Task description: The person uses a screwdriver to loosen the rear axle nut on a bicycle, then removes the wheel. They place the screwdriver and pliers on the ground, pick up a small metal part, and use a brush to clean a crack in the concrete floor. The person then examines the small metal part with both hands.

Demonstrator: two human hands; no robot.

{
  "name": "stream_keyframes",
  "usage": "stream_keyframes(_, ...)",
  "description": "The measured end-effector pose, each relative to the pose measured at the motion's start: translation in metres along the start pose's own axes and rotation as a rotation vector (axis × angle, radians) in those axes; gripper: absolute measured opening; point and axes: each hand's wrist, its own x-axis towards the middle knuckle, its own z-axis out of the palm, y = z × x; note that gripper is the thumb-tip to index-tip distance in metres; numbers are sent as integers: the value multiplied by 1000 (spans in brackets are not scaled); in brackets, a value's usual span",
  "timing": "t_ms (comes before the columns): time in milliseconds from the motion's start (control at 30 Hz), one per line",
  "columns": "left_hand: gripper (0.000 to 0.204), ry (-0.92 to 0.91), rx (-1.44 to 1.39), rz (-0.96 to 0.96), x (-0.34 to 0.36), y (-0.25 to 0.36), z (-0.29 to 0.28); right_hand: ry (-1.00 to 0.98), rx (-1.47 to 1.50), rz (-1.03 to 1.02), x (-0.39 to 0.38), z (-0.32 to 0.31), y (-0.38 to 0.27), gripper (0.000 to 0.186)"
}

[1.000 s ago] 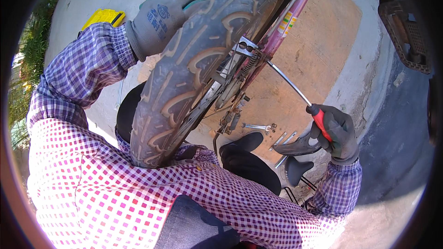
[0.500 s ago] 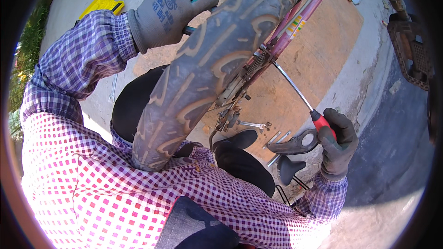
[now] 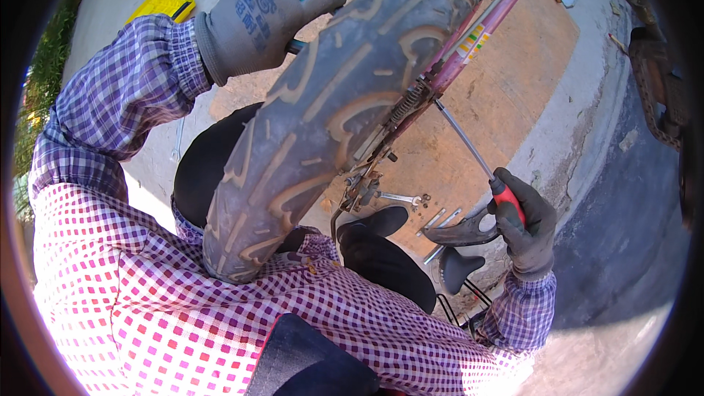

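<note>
A worn grey tyre (image 3: 315, 125) of a bicycle stands between my legs, close to my chest. My right hand (image 3: 528, 224), in a grey glove, is closed around the red handle of a screwdriver (image 3: 469, 145). Its shaft reaches up and left to the pink frame (image 3: 480, 33), near a small spring (image 3: 405, 105); the exact contact of the tip is hidden. My left hand (image 3: 257, 22), gloved too, is curled at the far left side of the tyre. A short dark rod-like part (image 3: 295, 47) shows between that hand and the tyre; what it belongs to is hidden.
On the ground lie a wrench (image 3: 400, 197) with small nuts beside it, a dark curved cover (image 3: 466, 232) and a black bicycle saddle (image 3: 458, 270). A pedal (image 3: 656, 84) juts in at the right. Something yellow (image 3: 163, 7) sits at the upper left.
My right hand has shifted slightly left, with its fingers wrapped further over the red handle. The tyre has moved a little towards me. My left hand has moved slightly left.
</note>
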Motion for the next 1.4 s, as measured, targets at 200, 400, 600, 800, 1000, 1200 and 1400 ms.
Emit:
stream_keyframes(200, 56, -51, 62, 116, -34, -36, -21, 313, -602, -581, 12, 41, 9, 50)
stream_keyframes(400, 62, -12, 371, 13, -28, -9, -6, 147, -5, -160, 15, 34, 18, 45)
stream_keyframes(600, 59, -76, 1226, -56, 34, 60, 46, 92, 51, -1, 6, -12, 31, 44)
stream_keyframes(800, 60, 23, 1146, 82, 76, 53, 67, 74, 201, 96, 23, -39, 73, 51)
stream_keyframes(1000, 56, 151, 1257, -3, -130, 319, 62, 28, 169, -92, -248, 2, -38, 48)
stream_keyframes(1200, 50, 204, 1218, -134, -96, 368, 95, 64, 143, 72, -243, -24, -81, 45)
stream_keyframes(1400, 50, 219, 1231, -247, -82, 379, 70, 92, 227, 38, -236, -44, -64, 51)
